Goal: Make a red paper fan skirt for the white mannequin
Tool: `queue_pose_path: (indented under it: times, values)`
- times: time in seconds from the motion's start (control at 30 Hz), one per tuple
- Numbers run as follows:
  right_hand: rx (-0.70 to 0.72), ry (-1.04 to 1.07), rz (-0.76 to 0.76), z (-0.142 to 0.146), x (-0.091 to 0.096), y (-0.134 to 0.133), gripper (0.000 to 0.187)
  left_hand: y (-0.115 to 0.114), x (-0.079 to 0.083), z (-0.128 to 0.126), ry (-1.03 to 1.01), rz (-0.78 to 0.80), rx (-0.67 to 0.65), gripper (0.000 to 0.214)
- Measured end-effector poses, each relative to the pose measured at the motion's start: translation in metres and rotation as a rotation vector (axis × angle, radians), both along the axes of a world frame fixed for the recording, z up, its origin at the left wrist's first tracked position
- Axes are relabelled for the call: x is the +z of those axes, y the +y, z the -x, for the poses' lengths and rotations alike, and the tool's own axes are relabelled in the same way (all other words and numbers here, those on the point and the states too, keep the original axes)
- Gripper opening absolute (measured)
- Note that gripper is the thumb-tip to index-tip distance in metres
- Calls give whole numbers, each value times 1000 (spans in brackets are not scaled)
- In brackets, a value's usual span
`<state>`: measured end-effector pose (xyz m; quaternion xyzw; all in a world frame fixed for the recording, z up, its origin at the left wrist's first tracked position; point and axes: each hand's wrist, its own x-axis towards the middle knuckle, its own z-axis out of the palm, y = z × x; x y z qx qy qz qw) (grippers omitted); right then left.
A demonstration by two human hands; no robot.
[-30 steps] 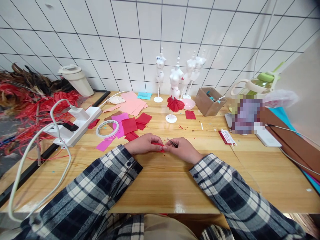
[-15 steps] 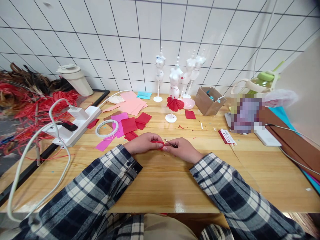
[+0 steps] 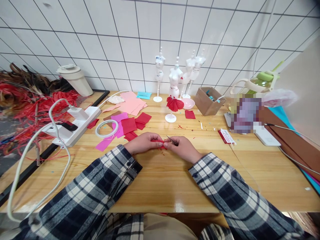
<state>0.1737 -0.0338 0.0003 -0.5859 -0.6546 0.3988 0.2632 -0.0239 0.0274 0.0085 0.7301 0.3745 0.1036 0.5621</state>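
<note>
My left hand (image 3: 144,142) is closed, pinching a small folded piece of red crepe paper (image 3: 163,142) between thumb and fingers. My right hand (image 3: 183,148) meets it from the other side, its thumb and finger at the paper's end. Tucked in that right hand is a pair of small scissors (image 3: 172,140), slim tips pointing up and left; the fingers hide most of the handles. Tiny red snippets (image 3: 163,154) lie on the table just below. Beyond the hands stands a white dress-form figure (image 3: 175,78) wearing a pleated red paper skirt (image 3: 175,104).
Red paper squares (image 3: 129,126), pink sheets (image 3: 131,103) and a tape roll (image 3: 106,128) lie to the left, near a power strip (image 3: 77,128). More dress forms (image 3: 160,66), a pink dish (image 3: 188,103) and a cardboard box (image 3: 209,102) stand at the back. A red-and-white packet (image 3: 227,136) lies right.
The scissors have tilted more upright in my right hand, which has shifted slightly up. More red snippets show on the table below the hands. My left hand stays nearly in place.
</note>
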Motion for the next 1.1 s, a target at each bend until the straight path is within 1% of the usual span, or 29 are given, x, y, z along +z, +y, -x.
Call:
queue_pose_path:
  times: [0.17,0.27,0.33,0.4,0.47,0.6,0.67,0.8,0.9,1.0,1.1]
  values:
    - [-22,17,-13,1,-4,1,23,-1,0,-1,1,-9,-3,40]
    - [-61,-10,-30,-2,-3,3,21,-1,-1,-1,7,-22,27,39]
    - [-94,-26,-43,-5,-2,4,25,-1,-1,-1,21,-25,49,38]
    - [-134,-39,-53,-7,-1,5,37,-1,-2,-2,23,-22,73,38]
    - [-147,-33,-53,-8,0,5,44,0,-2,-1,7,-32,101,37]
    - [-43,24,13,-4,0,2,42,0,-3,-1,-26,-66,125,35]
    - [-17,19,45,1,-1,1,40,-1,-2,-1,-28,-67,123,34]
    - [-62,29,25,5,-4,0,31,-2,-3,-3,-40,-57,109,34]
    - [-65,106,1,1,-4,2,26,-2,-3,-3,-47,-59,133,35]
    - [-86,150,-4,-3,-3,4,28,-1,-2,-2,-50,-76,184,37]
    - [-110,115,-14,-2,-1,3,37,-1,-2,-2,-60,-83,185,38]
